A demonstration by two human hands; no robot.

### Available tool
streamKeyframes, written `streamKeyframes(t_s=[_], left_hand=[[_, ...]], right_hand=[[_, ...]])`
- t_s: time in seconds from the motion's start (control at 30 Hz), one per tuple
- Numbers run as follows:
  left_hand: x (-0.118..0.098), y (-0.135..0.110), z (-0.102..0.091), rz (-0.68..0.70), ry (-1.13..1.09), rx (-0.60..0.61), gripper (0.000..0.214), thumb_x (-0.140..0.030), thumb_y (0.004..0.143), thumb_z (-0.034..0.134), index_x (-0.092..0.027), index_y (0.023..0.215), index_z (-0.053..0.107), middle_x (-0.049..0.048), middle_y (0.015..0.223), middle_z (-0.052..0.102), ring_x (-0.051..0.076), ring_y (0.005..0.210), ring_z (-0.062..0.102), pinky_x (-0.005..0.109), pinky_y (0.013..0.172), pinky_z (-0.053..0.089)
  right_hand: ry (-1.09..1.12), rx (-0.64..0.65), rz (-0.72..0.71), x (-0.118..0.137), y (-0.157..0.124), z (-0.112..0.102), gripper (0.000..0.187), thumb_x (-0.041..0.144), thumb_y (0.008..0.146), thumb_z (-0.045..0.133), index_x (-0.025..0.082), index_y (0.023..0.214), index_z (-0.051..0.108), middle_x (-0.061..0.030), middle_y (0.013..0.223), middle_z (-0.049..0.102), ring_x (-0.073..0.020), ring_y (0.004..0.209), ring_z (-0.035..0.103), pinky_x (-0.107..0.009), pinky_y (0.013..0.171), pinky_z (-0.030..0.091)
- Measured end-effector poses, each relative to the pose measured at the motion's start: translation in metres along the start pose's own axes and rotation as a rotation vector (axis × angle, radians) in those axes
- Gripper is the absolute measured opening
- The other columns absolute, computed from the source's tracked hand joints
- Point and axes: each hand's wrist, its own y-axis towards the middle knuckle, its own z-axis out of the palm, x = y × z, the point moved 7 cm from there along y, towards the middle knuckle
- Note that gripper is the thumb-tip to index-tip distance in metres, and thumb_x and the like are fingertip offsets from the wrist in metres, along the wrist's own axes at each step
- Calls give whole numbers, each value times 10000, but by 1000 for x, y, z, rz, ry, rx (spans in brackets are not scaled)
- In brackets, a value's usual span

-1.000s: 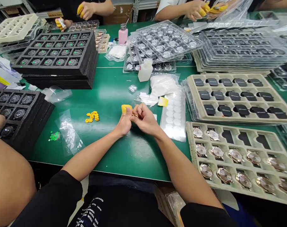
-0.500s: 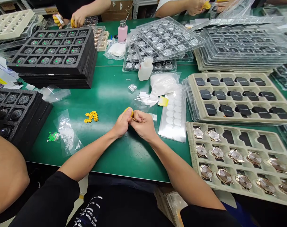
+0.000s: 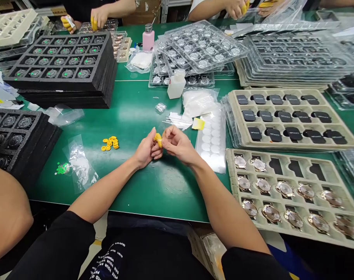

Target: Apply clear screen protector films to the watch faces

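Note:
My left hand [image 3: 145,149] and my right hand [image 3: 177,144] meet above the green table [image 3: 130,116], fingers curled. Between their fingertips sits a small yellow finger cot [image 3: 158,139], pinched from both sides. A little heap of rolled yellow finger cots [image 3: 109,143] lies to the left of my hands. A sheet of round white stickers [image 3: 213,140] lies just right of my right hand.
Beige trays hold watch cases [image 3: 282,190] and black pads [image 3: 284,120] on the right. Black foam trays [image 3: 63,66] stand stacked at the left, clear blister trays [image 3: 200,46] at the back. A white bottle [image 3: 176,83] and pink bottle [image 3: 148,37] stand mid-table. Other people's hands work at the far edge; someone's arm [image 3: 4,210] is at the left.
My hands have shifted slightly and the yellow finger cot now shows between the fingertips instead of over my left thumb. The camera view drifted a little.

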Motion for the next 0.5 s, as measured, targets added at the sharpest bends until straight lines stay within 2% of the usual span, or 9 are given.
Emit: streamKeyframes(t_s=[0.1,0.17,0.27,0.37,0.43,0.47,0.5], left_hand=[[-1,-5,7,-39,-78,101,696,-626,1027,335,-195,483,284,-69,412,160,51,322,197,199,361,230],[0,-9,11,-65,-65,173,713,-637,1024,323,-196,465,284,-60,389,170,50,310,202,202,358,233],[11,-20,21,-196,155,361,742,-761,907,478,-190,439,415,-25,339,280,66,301,283,231,358,260],[25,-37,33,-333,332,618,691,-838,733,639,-158,612,665,34,425,497,103,348,400,274,385,327],[31,-48,40,-385,345,775,697,-856,665,682,-162,713,722,60,518,577,141,424,494,309,455,417],[33,-50,42,-395,328,816,710,-868,647,684,-164,730,727,68,543,591,160,455,526,327,493,453],[32,-49,42,-384,300,807,717,-875,644,678,-165,731,723,66,540,586,171,465,539,338,513,471]], right_hand=[[72,80,115,-3,-1,-3,547,531,753,855,238,870,408,91,762,445,-10,443,254,-183,365,179],[83,97,129,-2,-2,-6,536,509,753,862,237,883,418,90,773,457,-11,447,257,-183,367,181],[85,99,113,-2,-2,-8,548,481,729,882,238,890,417,82,771,470,-29,485,298,-179,386,208],[76,190,159,-10,-5,2,570,457,684,911,226,887,431,74,752,479,-42,545,353,-165,440,259],[78,334,242,-19,-8,14,562,500,687,894,218,891,452,67,747,475,-49,557,358,-168,451,266],[72,381,273,-23,-10,18,550,535,706,869,217,894,462,63,752,473,-51,551,350,-175,445,260],[50,380,278,-26,-9,19,538,561,724,845,218,903,470,57,763,474,-54,545,347,-184,437,259]])
